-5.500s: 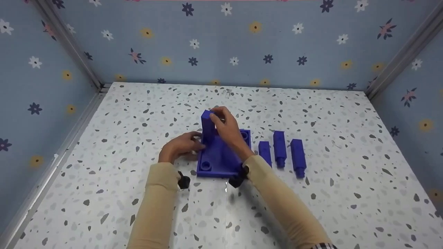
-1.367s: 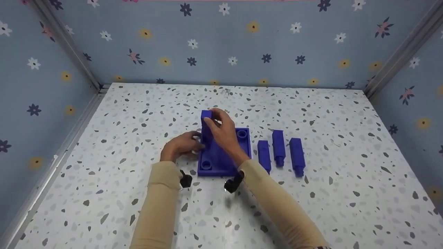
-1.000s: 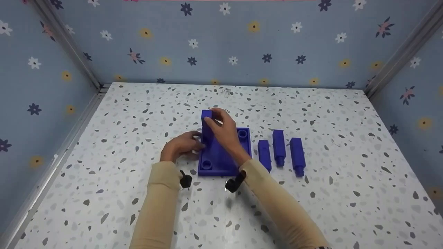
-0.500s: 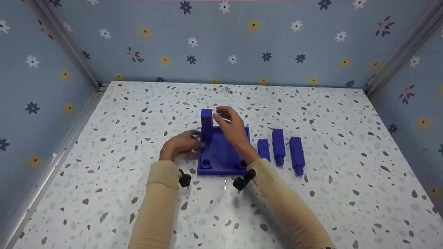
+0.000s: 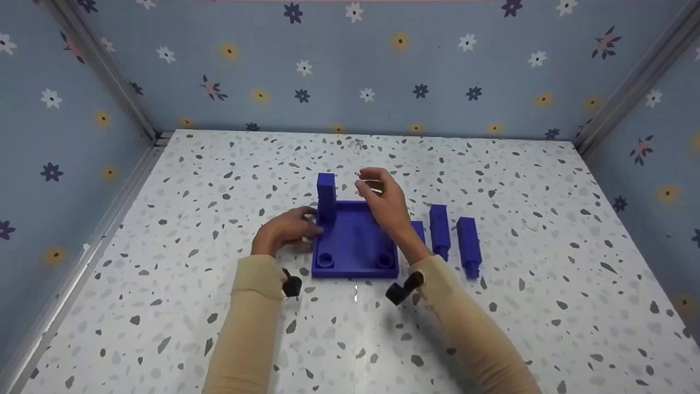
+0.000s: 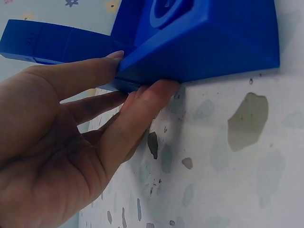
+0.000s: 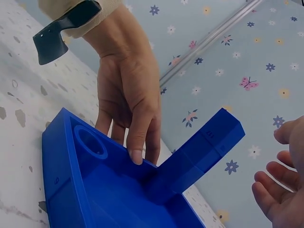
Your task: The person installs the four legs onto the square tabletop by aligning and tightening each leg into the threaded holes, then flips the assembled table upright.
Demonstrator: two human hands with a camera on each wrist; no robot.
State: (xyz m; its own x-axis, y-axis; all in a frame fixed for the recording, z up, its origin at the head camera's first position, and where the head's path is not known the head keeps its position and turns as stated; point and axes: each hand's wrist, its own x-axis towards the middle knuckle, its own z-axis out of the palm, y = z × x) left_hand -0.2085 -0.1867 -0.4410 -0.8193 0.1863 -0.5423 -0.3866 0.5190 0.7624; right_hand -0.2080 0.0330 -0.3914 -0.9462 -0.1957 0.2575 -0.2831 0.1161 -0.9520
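Note:
A blue square base (image 5: 353, 238) with a raised rim and round corner sockets lies on the table. In its far left corner a blue square post (image 5: 326, 191) stands upright. My left hand (image 5: 285, 227) holds the base's left edge; in the left wrist view the thumb (image 6: 90, 76) lies on the rim and the fingers rest against the outer side. Above the base's right side hovers my right hand (image 5: 387, 205), apart from the post, its fingers loosely bent around nothing. It hides the far right corner. The right wrist view shows the post (image 7: 199, 147) seated beside a socket-bearing corner.
Right of the base lie two blue posts with narrow round ends, a middle post (image 5: 439, 227) and an outer post (image 5: 469, 243). A third blue post (image 5: 418, 229) is mostly hidden by the right forearm. Flowered panels (image 5: 350, 71) enclose the speckled table (image 5: 525, 306).
Earlier my right hand gripped the top of the upright post. It has let go and moved right, and the post stays standing. My left hand keeps its hold on the base.

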